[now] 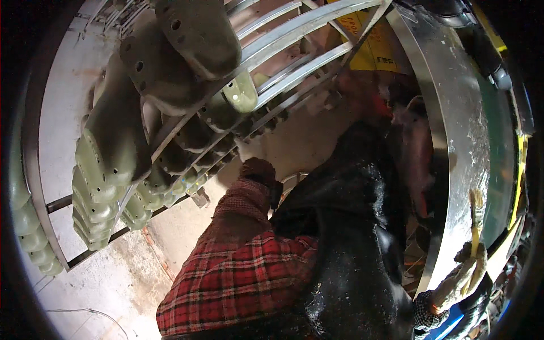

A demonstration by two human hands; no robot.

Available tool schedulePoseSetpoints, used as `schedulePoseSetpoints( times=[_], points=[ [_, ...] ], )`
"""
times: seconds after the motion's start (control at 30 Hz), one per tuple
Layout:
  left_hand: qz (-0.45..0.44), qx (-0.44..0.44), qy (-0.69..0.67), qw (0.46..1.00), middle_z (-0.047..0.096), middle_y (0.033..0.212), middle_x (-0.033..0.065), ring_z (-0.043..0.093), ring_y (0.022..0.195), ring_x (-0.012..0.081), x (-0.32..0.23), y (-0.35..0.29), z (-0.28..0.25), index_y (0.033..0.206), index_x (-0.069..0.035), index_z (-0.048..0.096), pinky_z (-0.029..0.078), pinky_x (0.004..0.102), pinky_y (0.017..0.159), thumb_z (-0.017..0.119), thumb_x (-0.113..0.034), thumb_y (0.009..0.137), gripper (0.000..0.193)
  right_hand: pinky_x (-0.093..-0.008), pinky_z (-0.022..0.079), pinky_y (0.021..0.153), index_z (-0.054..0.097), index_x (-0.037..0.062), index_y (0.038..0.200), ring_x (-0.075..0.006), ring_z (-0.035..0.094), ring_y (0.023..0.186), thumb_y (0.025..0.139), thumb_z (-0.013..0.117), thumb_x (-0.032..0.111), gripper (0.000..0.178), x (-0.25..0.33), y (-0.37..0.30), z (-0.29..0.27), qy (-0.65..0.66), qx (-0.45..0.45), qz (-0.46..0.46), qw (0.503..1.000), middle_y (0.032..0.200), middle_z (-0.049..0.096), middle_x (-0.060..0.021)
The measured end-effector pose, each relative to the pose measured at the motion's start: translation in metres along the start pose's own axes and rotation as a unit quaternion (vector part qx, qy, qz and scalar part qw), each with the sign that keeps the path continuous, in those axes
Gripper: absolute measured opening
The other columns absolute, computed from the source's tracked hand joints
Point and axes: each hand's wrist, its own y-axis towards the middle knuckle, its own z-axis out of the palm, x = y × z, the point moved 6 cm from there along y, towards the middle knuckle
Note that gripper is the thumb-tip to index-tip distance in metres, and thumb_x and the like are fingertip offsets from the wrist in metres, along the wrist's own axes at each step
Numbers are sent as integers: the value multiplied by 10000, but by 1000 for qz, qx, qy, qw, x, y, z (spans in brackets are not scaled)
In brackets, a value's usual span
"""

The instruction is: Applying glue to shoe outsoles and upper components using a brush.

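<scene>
My left hand [258,169] hangs in shadow at the end of a red plaid sleeve, beside my black apron [351,226]. Its fingers are mostly hidden, and a dark shape shows against it that I cannot make out. At the lower right, my right hand [466,277] wears a pale, soiled glove. It is closed around a small brush [476,218] with a yellowish handle, its bristle end pointing up. The brush lies over the metal rim [453,141] of a machine or work surface, next to a greenish panel [496,153].
On the left, a metal rack [303,22] carries rows of olive-green moulded pieces [198,37] with holes. More green pieces [37,241] hang at the far left. A yellow sign [374,42] stands at the back. A thin wire [93,311] lies on the pale floor [127,283].
</scene>
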Motion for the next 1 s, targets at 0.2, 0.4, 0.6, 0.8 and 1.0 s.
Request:
schedulePoseSetpoints(
  times=[0.2, 0.4, 0.6, 0.8, 1.0],
  points=[
    [-30, 455, 5, 890, 639, 1014, 175, 672, 871, 237, 9, -32, 100, 1315, 15, 483, 568, 373, 613, 732, -300, 792, 659, -316, 470, 687, 494, 7, 1262, -179, 558, 674, 983, 479, 224, 353, -2, 5, 28, 116, 8, 40, 992, 867, 658, -160],
    [70, 351, 140, 923, 646, 1072, 207, 654, 944, 317, -23, 16, 155, 1315, 41, 495, 543, 428, 780, 640, -516, 794, 775, -410, 475, 872, 431, 70, 1263, -265, 589, 917, 911, 537, 54, 368, -14, 12, 83, 128, 114, -58, 984, 1078, 578, -202],
    [134, 286, 203, 927, 538, 1302, 189, 541, 1173, 320, -81, 45, 193, 1365, 22, 438, 402, 417, 1035, 627, -479, 840, 750, -445, 421, 1018, 412, 49, 1229, -315, 536, 1135, 924, 463, -57, 327, -53, -1, 99, 151, 247, 128, 949, 1252, 495, -234],
    [298, 228, 124, 919, 527, 1318, 190, 533, 1188, 314, -228, 103, 321, 1374, 23, 427, 395, 414, 1044, 635, -492, 829, 778, -408, 455, 891, 463, 45, 1128, -295, 576, 1018, 886, 497, -43, 260, -53, 2, 96, 91, 303, 232, 920, 1130, 543, -211],
    [325, 271, 72, 903, 517, 1333, 191, 525, 1202, 309, -376, 156, 399, 1382, 24, 416, 387, 410, 1053, 643, -504, 819, 805, -371, 490, 764, 513, 42, 1028, -274, 617, 901, 848, 531, -30, 194, -61, 12, 107, 85, 326, 229, 913, 1008, 592, -188]
  ],
)
